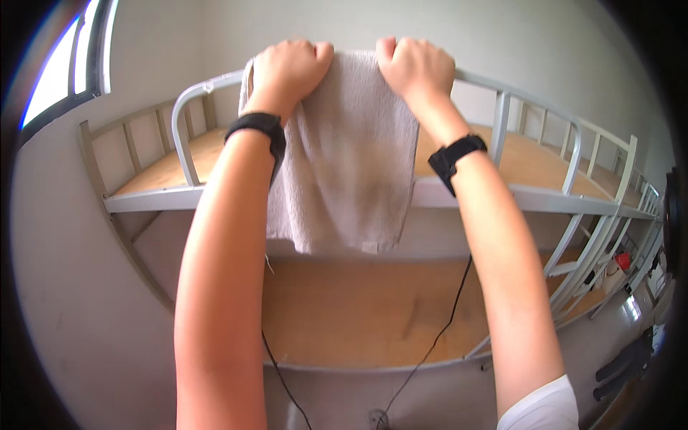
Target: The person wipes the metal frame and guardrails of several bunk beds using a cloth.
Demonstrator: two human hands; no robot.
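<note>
A light grey towel point(349, 156) hangs over the top guard rail point(529, 95) of a metal bunk bed. Its front part drapes below the upper bunk's side beam, with a small pale tag at the lower hem. On the towel's upper left, my left hand point(293, 67) is curled over the rail with the cloth under its fingers. My right hand point(418, 67) grips the upper right edge of the towel in the same way. The fingertips of both hands are hidden behind the rail. Each wrist wears a black strap.
The upper bunk has a bare wooden board point(516, 156); the lower bunk board point(349, 312) lies beneath. Black cables point(454, 306) hang in front of the lower bunk. A ladder point(583, 258) and more bunks stand to the right. At the upper left is a window point(64, 64).
</note>
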